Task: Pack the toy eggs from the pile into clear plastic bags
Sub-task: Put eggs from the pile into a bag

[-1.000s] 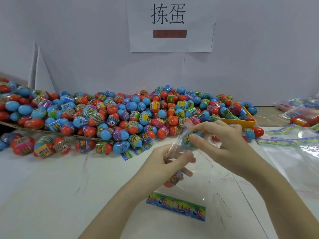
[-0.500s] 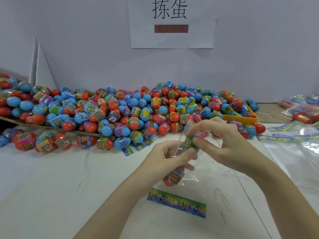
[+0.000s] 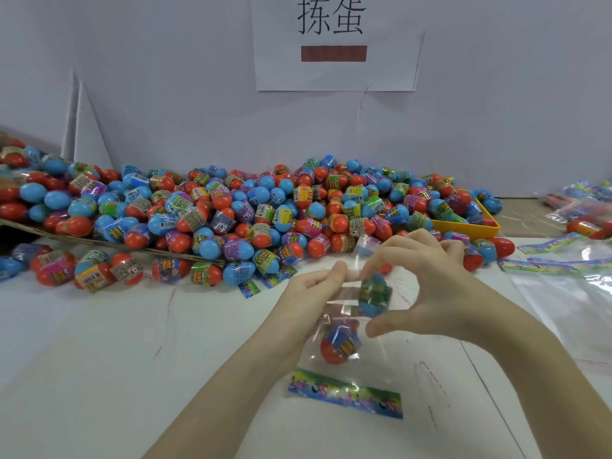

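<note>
Holding the mouth of a clear bag [image 3: 344, 356], the left hand [image 3: 309, 293] pinches the plastic rim between thumb and curled fingers, above the white counter [image 3: 116, 376]. The right hand [image 3: 433, 279] arches over the same opening, fingers bent and thumb stretched out below; a blue egg [image 3: 374, 294] with a green label sits between those fingers and the thumb, blurred, at the bag's mouth. Whether the fingers actually grip it or only frame it cannot be told. Lower in the bag lies a red egg [image 3: 339, 346] with a blue and yellow label. The bag's colourful header strip [image 3: 346, 394] rests flat on the counter nearest the camera.

Behind the hands, a big pile [image 3: 231, 210] of red and blue eggs spreads along the wall, partly on a cardboard sheet [image 3: 99, 241] at the left and partly over a yellow tray [image 3: 483, 223] at the right. Several loose eggs lie on the counter in front of the cardboard. More clear bags [image 3: 569, 293] with printed strips lie at the right, and a paper sign [image 3: 334, 41] with two characters hangs on the wall above.
</note>
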